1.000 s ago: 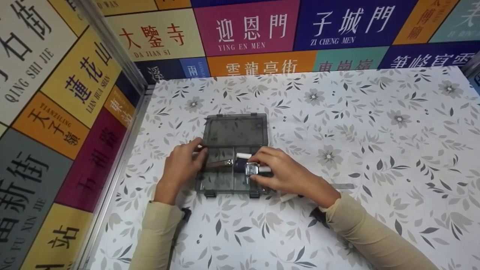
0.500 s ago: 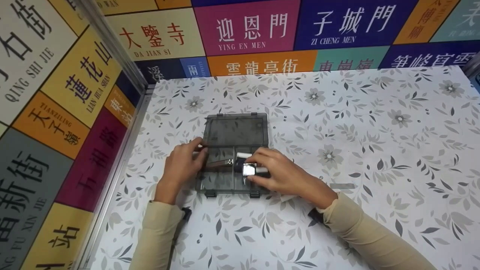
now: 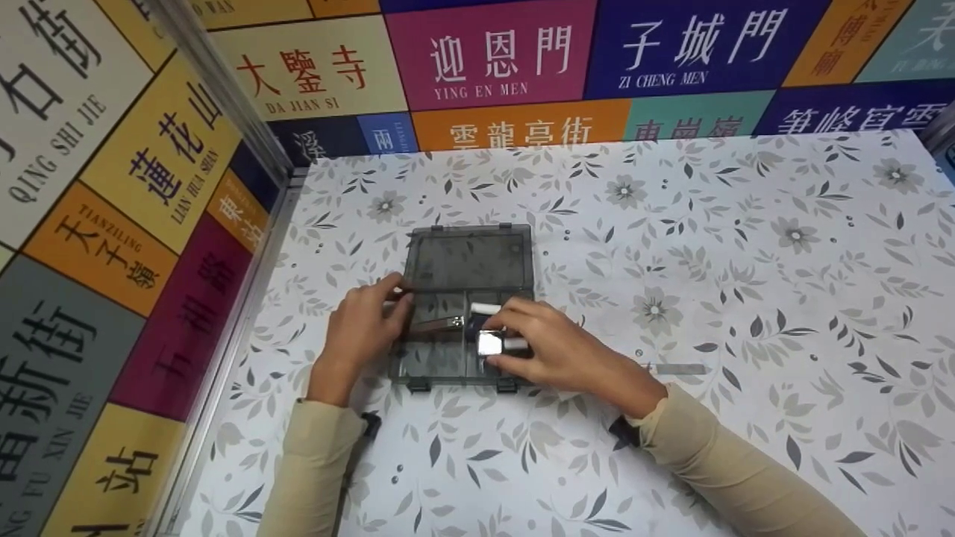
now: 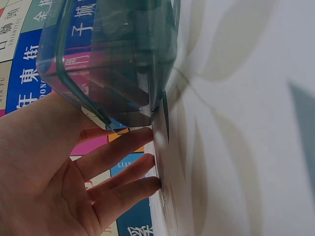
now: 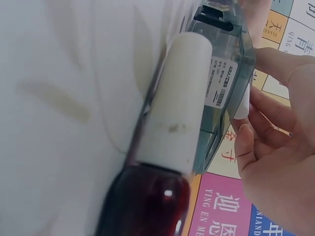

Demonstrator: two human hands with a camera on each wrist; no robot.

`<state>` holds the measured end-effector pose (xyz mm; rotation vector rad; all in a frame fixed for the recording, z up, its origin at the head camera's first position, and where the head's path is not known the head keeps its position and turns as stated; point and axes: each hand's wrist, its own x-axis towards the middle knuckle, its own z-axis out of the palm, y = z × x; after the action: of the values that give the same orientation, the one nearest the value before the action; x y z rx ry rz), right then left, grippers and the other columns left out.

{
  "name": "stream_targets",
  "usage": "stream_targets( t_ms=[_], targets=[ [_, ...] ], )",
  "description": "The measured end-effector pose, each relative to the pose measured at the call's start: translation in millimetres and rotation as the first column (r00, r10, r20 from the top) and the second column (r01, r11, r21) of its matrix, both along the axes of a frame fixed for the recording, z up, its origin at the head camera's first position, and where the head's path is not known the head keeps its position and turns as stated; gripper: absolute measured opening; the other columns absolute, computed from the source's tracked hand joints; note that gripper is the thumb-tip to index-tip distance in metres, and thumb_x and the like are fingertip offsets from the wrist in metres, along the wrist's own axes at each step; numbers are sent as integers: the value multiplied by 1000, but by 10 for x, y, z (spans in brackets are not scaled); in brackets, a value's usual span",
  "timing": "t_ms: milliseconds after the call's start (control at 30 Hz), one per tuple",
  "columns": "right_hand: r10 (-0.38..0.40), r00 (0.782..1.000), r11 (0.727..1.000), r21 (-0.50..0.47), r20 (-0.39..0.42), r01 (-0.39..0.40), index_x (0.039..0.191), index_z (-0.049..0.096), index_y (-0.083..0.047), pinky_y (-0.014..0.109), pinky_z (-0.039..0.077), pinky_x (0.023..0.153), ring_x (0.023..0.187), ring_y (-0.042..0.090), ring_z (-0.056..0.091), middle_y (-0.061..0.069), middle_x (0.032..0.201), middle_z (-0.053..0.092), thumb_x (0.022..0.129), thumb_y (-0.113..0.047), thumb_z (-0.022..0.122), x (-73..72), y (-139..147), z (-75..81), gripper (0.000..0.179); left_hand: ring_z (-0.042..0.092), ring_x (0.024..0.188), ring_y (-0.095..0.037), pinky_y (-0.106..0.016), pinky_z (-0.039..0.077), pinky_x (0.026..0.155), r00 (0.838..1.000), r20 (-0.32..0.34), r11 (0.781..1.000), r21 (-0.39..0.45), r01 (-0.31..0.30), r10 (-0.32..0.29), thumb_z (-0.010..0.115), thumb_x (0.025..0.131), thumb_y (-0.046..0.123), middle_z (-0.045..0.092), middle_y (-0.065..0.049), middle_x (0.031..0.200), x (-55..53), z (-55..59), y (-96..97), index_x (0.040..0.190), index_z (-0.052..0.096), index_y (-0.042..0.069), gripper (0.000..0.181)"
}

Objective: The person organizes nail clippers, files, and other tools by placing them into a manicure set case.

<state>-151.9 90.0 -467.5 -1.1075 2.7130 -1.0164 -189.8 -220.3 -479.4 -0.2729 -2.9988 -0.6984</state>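
Note:
A smoky see-through plastic organizer box (image 3: 470,261) stands with its lid folded back. My left hand (image 3: 363,324) rests at its left edge; in the left wrist view the fingers (image 4: 123,155) are spread beside the box. My right hand (image 3: 552,343) pinches a white-capped nail polish bottle (image 3: 490,343) over the right compartments, its shiny base facing left. In the right wrist view its white cap (image 5: 242,105) shows beside the box wall. Under my hand in the box lie a white piece (image 3: 486,308) and something dark blue. A slim metal piece (image 3: 436,325) with a silvery end lies on the left side.
Close to the right wrist camera is a dark red nail polish bottle (image 5: 147,201) with a white cap, hidden in the head view. A flat grey strip (image 3: 679,369) lies on the flowered tabletop (image 3: 746,298) by my right wrist. Sign-printed walls stand behind and left.
My right hand has shifted slightly left with the nail polish bottle, farther over the right compartments. My left hand and the box have stayed in place.

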Motion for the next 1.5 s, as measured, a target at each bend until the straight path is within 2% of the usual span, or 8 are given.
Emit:
stream_targets(
  t_ms=[200, 467, 867, 1033, 1267, 1500],
  targets=[
    [20, 1000, 1000, -8, -21, -20, 125, 76, -13, 42, 61, 95, 103, 19, 70, 1, 115, 71, 96, -33, 84, 1, -26, -19, 37, 78, 113, -37, -60, 62, 81, 1000, -13, 1000, -5, 2, -2, 65, 109, 35, 82, -5, 123, 1, -2, 3, 118, 72, 27, 14],
    [12, 996, 999, 47, -88, -8, 122, 77, -16, 44, 56, 100, 105, 20, 70, -1, 114, 72, 93, -36, 86, -5, -26, -41, 36, 80, 108, -33, -58, 62, 77, 1000, -30, 1000, -3, 4, -4, 66, 109, 33, 83, -4, 119, 6, 3, 10, 116, 73, 27, 12],
    [11, 982, 994, 110, -189, 10, 119, 78, -16, 45, 54, 104, 115, 24, 70, 1, 119, 75, 93, -34, 87, 46, -57, -18, 33, 78, 113, -35, -59, 61, 82, 1000, -9, 1000, 0, -8, 8, 65, 108, 34, 82, -4, 122, 4, -13, -2, 115, 72, 27, 12],
    [18, 984, 996, 90, -178, -2, 118, 78, -15, 44, 54, 101, 111, 23, 71, 1, 117, 75, 94, -33, 86, 55, -25, -16, 31, 77, 112, -37, -59, 61, 81, 1000, -13, 1000, -9, -5, 5, 65, 109, 35, 82, -5, 122, 1, -14, -3, 116, 72, 27, 13],
    [5, 993, 998, 59, -119, 2, 120, 79, -15, 47, 54, 109, 114, 23, 72, 0, 117, 75, 95, -30, 85, 64, 83, 41, 30, 78, 114, -35, -59, 62, 84, 1000, -6, 1000, 1, -7, 7, 65, 109, 35, 82, -5, 124, 0, -3, 6, 117, 72, 27, 13],
    [-8, 995, 999, 43, -96, 12, 120, 78, -15, 47, 56, 107, 114, 22, 73, 1, 119, 77, 95, -27, 84, 71, 245, 87, 28, 78, 113, -34, -59, 62, 82, 1000, -16, 1000, 4, 4, -4, 65, 109, 33, 82, -7, 123, 5, -10, 1, 118, 73, 25, 15]
  ],
)
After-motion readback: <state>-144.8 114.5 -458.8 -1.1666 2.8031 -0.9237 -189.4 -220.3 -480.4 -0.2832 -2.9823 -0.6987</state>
